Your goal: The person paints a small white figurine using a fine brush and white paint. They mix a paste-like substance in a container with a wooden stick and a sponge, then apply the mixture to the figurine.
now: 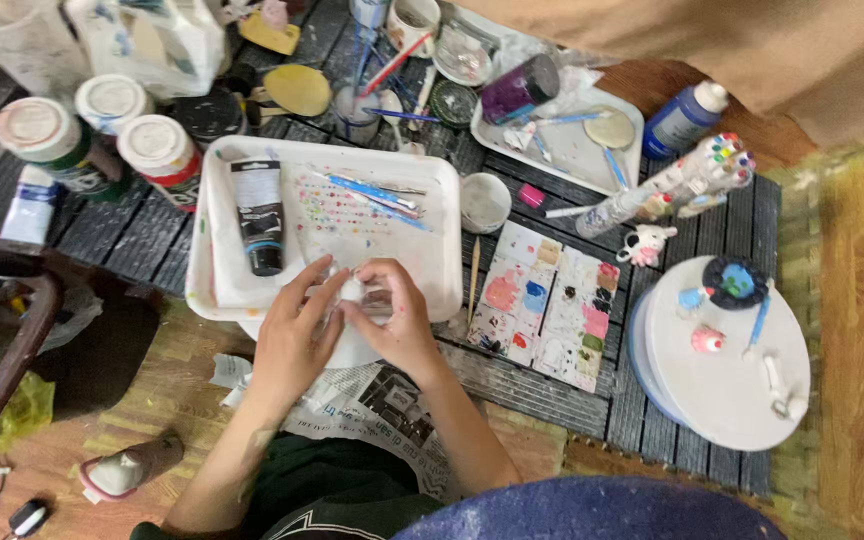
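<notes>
Two hands, left hand point(297, 320) and right hand point(392, 315), pinch small white piece point(352, 288) over white tray point(432, 200); slack grip risks drop onto black paint tube point(259, 215).

Paint tube point(258, 214) lies on tray point(442, 170); palette point(550, 303) right of it; turntable point(732, 390) farther right.

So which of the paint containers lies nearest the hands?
The black tube, lying flat in the white tray just beyond the left hand. The lidded jars stand outside the tray, farther off.
</notes>
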